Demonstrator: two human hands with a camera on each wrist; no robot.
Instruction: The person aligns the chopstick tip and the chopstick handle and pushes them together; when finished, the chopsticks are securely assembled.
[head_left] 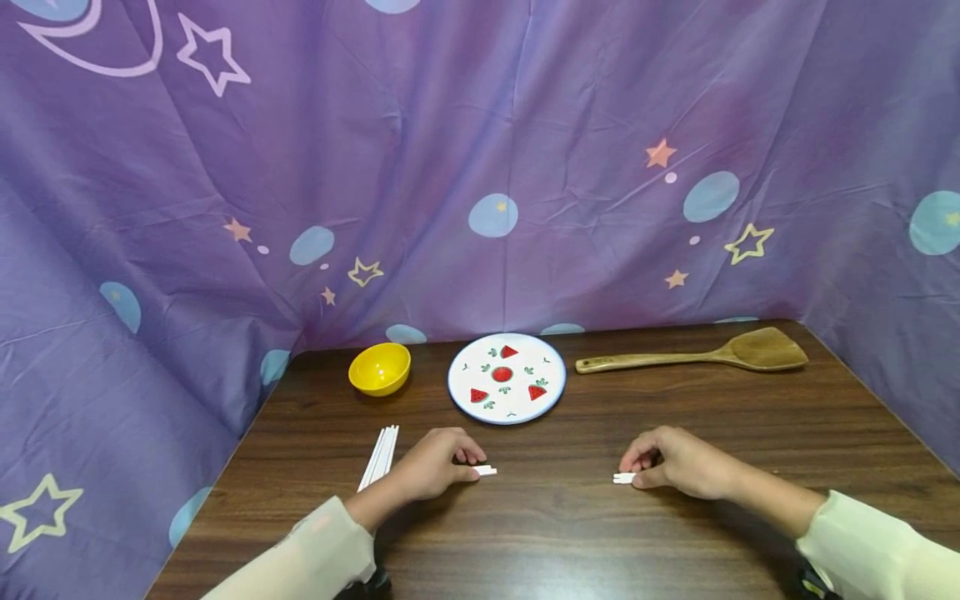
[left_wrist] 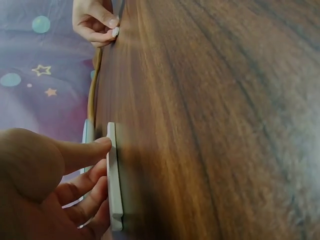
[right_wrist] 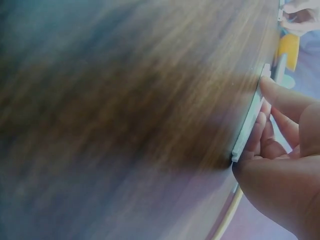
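Note:
Just in front of the plate's left side, my left hand [head_left: 438, 462] pinches short white sticks [head_left: 486, 470] between thumb and fingers. They look like two lying side by side, with slightly uneven ends, low against the table in the left wrist view. Over to the right, my right hand [head_left: 678, 462] pinches a similar set of short white sticks [right_wrist: 248, 122], held along the tabletop. Their ends point toward the left hand, with a gap between the two sets. Beside my left wrist lies a bundle of longer white sticks [head_left: 381, 454], partly covered by the forearm.
A yellow bowl [head_left: 379, 369] stands at the back left of the brown wooden table [head_left: 555, 542]. Right of it is a white plate [head_left: 517, 404] with watermelon pictures. A wooden spatula [head_left: 761, 350] lies at the back right. A purple curtain [head_left: 420, 167] hangs behind.

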